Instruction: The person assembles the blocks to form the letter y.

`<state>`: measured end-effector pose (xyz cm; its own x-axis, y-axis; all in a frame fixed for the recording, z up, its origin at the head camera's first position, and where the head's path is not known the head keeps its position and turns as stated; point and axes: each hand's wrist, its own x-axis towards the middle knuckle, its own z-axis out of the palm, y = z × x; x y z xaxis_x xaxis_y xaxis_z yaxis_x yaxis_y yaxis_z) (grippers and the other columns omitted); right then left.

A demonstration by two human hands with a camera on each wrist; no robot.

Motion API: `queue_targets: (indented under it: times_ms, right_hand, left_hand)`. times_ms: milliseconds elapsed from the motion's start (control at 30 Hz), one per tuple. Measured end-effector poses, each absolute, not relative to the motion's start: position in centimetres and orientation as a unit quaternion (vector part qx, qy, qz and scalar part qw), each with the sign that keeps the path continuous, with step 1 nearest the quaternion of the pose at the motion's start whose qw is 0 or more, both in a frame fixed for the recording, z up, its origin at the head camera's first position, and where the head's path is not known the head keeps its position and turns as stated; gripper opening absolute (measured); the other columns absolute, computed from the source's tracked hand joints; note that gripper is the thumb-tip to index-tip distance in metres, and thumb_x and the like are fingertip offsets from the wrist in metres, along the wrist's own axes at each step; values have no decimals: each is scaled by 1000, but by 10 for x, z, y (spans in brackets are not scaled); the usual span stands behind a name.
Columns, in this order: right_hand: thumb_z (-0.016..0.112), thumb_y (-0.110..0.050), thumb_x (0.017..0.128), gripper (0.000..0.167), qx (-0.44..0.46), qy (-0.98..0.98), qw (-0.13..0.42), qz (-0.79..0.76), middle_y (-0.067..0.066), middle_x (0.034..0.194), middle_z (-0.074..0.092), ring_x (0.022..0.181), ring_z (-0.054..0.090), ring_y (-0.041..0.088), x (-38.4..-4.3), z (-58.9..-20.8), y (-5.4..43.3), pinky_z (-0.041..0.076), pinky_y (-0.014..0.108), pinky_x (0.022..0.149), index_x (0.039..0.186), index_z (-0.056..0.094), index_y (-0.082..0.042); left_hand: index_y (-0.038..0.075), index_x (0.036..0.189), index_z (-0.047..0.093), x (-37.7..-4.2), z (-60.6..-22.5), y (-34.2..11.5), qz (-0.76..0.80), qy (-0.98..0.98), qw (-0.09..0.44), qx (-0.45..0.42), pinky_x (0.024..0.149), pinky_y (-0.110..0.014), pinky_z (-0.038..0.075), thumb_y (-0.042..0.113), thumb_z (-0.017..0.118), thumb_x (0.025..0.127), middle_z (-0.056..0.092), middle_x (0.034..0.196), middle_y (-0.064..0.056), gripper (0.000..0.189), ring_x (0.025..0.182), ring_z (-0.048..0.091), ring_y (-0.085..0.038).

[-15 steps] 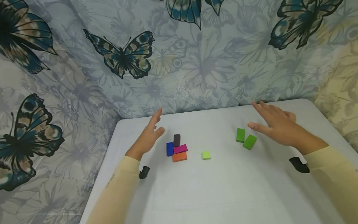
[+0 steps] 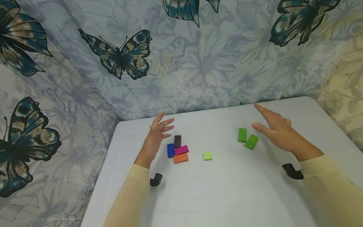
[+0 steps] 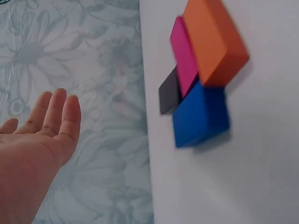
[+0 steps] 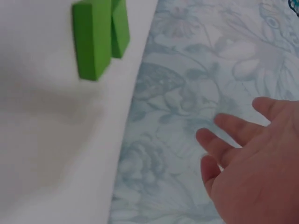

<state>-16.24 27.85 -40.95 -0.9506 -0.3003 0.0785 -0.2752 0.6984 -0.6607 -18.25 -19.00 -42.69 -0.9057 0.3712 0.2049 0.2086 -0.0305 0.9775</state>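
My left hand [image 2: 153,140] hovers left of a cluster of blocks, its fingers spread and holding nothing. That cluster has a blue block [image 2: 170,150], a dark block [image 2: 177,141], a magenta block [image 2: 181,150] and an orange block [image 3: 215,42], set close together. Over on the right, my right hand [image 2: 276,130] is raised with fingers extended and nothing in them. Just left of it lie two green blocks, one upright in view [image 2: 242,135] and one slanted [image 2: 251,142]. Between the two groups sits a small lime-green block [image 2: 207,156].
Everything lies on a white table [image 2: 221,192]. Its back edge meets a wall covering [image 2: 204,78] printed with flowers and butterflies. A black wrist strap piece [image 2: 156,180] shows under the left wrist, another [image 2: 293,171] under the right.
The left hand has turned, so its separate fingers now show and point right. The right hand has rotated slightly and shifted a little left. The blocks keep their arrangement; the view shifted slightly.
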Motion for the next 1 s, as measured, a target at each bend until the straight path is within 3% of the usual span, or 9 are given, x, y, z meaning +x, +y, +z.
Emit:
queue_targets:
  times_ms: [167, 400, 567, 633, 767, 867, 1000]
  right_hand:
    - [54, -32, 115, 73, -163, 897, -10, -412, 28, 174, 24, 153, 23, 59, -157, -432, 268, 6, 85, 104, 175, 18, -10]
    - [55, -27, 114, 71, -160, 880, -30, -445, 31, 169, 32, 146, 34, 57, -157, -456, 258, 3, 88, 106, 173, 24, -4]
    - [56, -23, 114, 70, -150, 861, -30, -485, 31, 167, 33, 146, 34, 59, -163, -468, 256, 18, 85, 109, 173, 22, -4]
    - [55, -21, 115, 68, -142, 852, -29, -504, 30, 167, 34, 145, 35, 57, -166, -475, 255, 27, 80, 108, 173, 22, -4]
    - [53, -23, 116, 66, -117, 842, -27, -526, 28, 166, 38, 144, 38, 52, -171, -487, 254, 29, 70, 109, 173, 23, -5]
    - [55, -26, 115, 67, -96, 844, -18, -528, 28, 164, 40, 144, 40, 51, -174, -496, 254, 30, 66, 110, 171, 27, -4]
    - [63, -31, 113, 67, -79, 852, 6, -517, 26, 162, 46, 145, 41, 47, -177, -508, 253, 31, 60, 112, 168, 37, -3]
  left_hand:
    - [15, 175, 17, -175, -447, -173, 722, 656, 68, 210, 110, -65, 38, 82, 30, 104, 44, 164, -26, 99, 144, 46, -49]
    - [11, 172, 23, -162, -468, -145, 788, 586, 65, 179, 110, -56, 43, 89, 35, 99, 46, 161, -29, 108, 140, 49, -48]
    - [5, 170, 27, -150, -484, -119, 814, 548, 82, 177, 105, -47, 48, 83, 40, 102, 46, 158, -31, 104, 137, 50, -45]
    - [2, 168, 29, -144, -493, -107, 825, 528, 100, 172, 103, -45, 50, 74, 40, 108, 46, 158, -32, 95, 137, 49, -45]
    - [-1, 165, 34, -133, -507, -88, 821, 531, 138, 158, 100, -43, 51, 42, 39, 115, 47, 160, -27, 67, 142, 43, -49]
    - [-1, 162, 41, -130, -515, -81, 784, 588, 143, 138, 101, -40, 50, 23, 45, 113, 52, 158, -18, 55, 144, 42, -46]
    - [8, 155, 56, -132, -522, -79, 722, 672, 134, 94, 103, -33, 51, 8, 61, 106, 61, 152, -4, 49, 141, 53, -28]
